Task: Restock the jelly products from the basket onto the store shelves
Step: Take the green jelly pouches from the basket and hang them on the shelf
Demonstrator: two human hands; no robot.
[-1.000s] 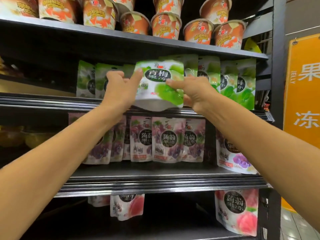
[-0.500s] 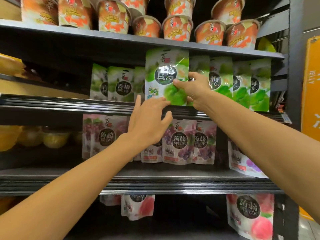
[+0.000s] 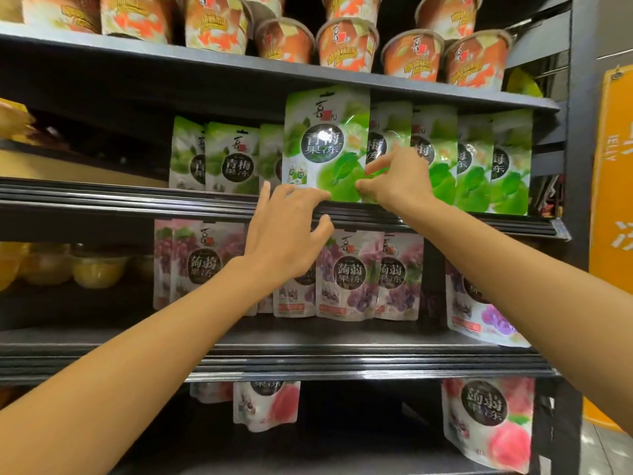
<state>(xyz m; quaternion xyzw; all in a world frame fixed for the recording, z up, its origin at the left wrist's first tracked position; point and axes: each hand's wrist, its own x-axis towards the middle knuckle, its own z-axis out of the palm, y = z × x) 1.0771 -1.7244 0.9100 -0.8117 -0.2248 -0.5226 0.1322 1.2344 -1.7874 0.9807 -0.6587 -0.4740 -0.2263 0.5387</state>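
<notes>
Head view: right hand (image 3: 399, 181) pinches the green plum jelly pouch (image 3: 323, 142) at its lower right. Left hand (image 3: 286, 240), fingers spread just below it, should steady its base.

Green-and-white front pouch (image 3: 342, 113) bore a black label (image 3: 321, 144); lower pouches (image 3: 346, 275) were purple, cups (image 3: 346, 42) orange-patterned, side sign (image 3: 613, 166) orange.

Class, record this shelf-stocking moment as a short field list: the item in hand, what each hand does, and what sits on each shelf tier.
Item in hand: green jelly pouch, upright in front of the green row
Right hand: pinches the pouch's lower right edge
Left hand: fingers spread, fingertips at the pouch's bottom edge
Top tier: orange cups
Tier below green row: purple pouches
Lowest tier: pink pouches
</notes>
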